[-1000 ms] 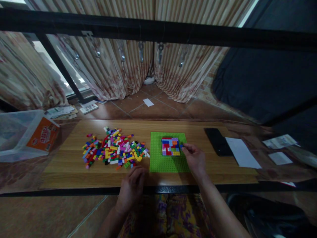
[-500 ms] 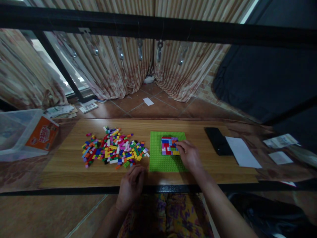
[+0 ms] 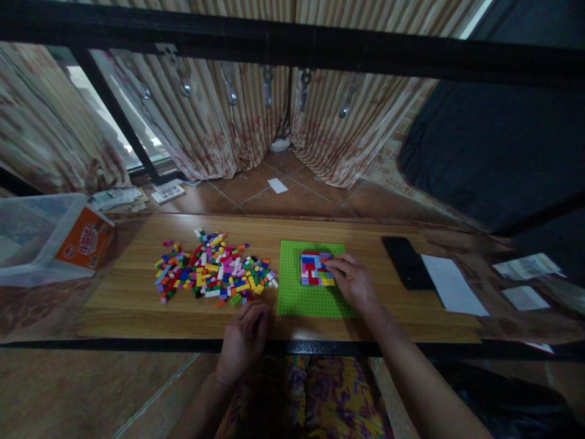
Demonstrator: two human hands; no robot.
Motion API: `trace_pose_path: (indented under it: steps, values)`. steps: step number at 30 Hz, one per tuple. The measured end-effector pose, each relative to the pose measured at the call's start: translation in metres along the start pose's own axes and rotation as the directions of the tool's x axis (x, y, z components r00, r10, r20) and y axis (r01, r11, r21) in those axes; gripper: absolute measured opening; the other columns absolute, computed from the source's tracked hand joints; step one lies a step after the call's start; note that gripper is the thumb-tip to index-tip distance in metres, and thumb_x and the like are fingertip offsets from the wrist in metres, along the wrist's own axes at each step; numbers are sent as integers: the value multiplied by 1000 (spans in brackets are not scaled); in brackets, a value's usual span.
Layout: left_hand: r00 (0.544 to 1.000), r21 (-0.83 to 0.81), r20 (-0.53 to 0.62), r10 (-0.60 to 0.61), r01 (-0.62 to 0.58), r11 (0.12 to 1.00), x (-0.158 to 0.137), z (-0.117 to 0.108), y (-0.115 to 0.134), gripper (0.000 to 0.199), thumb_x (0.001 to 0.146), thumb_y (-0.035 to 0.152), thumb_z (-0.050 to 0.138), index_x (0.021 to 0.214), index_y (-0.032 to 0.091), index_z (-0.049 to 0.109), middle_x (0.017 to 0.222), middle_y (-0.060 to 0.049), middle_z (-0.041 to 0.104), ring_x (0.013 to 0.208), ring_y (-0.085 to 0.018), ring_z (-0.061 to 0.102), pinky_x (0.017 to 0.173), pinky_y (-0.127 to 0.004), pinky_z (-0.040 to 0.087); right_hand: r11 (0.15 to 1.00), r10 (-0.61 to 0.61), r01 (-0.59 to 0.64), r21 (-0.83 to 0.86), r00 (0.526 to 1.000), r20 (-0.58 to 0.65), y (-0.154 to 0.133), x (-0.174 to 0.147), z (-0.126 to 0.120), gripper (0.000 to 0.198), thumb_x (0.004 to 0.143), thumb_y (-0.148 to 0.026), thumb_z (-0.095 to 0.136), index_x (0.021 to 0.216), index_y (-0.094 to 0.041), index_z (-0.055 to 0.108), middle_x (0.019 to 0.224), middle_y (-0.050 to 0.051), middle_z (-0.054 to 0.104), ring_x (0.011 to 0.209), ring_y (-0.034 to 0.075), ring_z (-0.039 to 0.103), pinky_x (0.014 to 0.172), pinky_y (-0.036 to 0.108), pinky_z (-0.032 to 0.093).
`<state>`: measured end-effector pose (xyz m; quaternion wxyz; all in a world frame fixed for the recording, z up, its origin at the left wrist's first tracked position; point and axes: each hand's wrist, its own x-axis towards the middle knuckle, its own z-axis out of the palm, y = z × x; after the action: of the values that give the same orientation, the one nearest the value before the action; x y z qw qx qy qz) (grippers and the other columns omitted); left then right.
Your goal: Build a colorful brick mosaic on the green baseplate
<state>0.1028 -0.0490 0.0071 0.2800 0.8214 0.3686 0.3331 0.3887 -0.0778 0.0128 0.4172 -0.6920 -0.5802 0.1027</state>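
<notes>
The left hand [image 3: 245,335] curls on the surface [image 3: 173,326], the right hand [image 3: 353,279] touches the toy-brick square [image 3: 312,268] at three o'clock; whether either grips anything, I cannot tell. The square tops a green baseplate [image 3: 297,303], loose bricks [image 3: 214,271] at nine o'clock.

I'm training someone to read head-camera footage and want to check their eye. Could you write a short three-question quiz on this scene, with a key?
1. Which hand is at the patch of bricks on the green board?

2. True or false: the loose bricks lie to the left of the green board.

3. What is the main colour of the label on the clear bin?
A) blue
B) orange
C) green

Key:
1. The right hand.
2. True.
3. B.
</notes>
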Motion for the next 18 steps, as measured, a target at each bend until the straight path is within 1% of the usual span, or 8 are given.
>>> trace_pose_path:
  steps: [3,5,7,10,12,14,16,18]
  values:
    - [1000,0,5,-9,9,1000,0,0,2,13,91,19,49,91,20,62,91,-6,68,85,-17,66,75,-27,55,990,102,-96,103,994,-49,2,-4,3,20,84,-39,61,92,-26,74,88,4,68,82,21,63,77,37,50]
    - [1000,-2,10,-11,11,1000,0,0,2,13,91,19,49,91,20,62,91,-6,68,85,-17,66,75,-27,55,970,197,-178,167,974,-109,4,-8,6,27,80,-42,65,97,-23,72,88,5,68,80,20,62,76,36,51]
    - [1000,2,7,-8,8,1000,0,0,1,13,91,19,49,91,20,62,91,-6,68,85,-17,66,75,-27,55,936,304,-259,237,935,-183,8,-12,9,35,78,-46,66,100,-20,71,90,6,69,81,21,63,77,37,51]
    - [1000,19,1,-8,8,1000,-1,1,-1,14,91,18,49,91,20,63,93,-7,68,87,-17,66,77,-28,55,880,419,-323,348,874,-248,11,-12,13,40,79,-50,62,102,-18,69,95,9,72,86,22,65,80,39,51]
    - [1000,20,11,-13,13,1000,-1,1,-1,14,91,18,49,91,20,63,93,-7,68,87,-17,66,77,-28,54,850,465,-355,389,853,-236,11,-8,14,43,79,-53,61,102,-18,69,98,9,72,88,22,66,81,39,52]
    - [1000,12,17,-18,18,1000,-2,1,-1,15,91,18,48,91,20,63,93,-6,68,87,-17,65,76,-27,54,833,493,-398,384,849,-191,9,-2,16,46,78,-55,61,103,-17,69,99,9,73,88,23,66,80,39,52]
    - [1000,10,14,-23,23,1000,-2,1,-1,15,91,17,48,91,20,63,93,-6,68,87,-17,65,77,-27,54,839,496,-429,334,857,-143,7,2,18,50,77,-57,62,106,-17,68,99,10,73,87,23,67,79,39,52]
    - [1000,15,14,-25,25,1000,-2,1,0,14,91,17,48,91,20,62,93,-6,68,88,-17,65,78,-27,53,860,478,-436,264,871,-118,6,5,20,53,76,-58,63,109,-16,68,99,11,73,86,23,67,80,40,52]
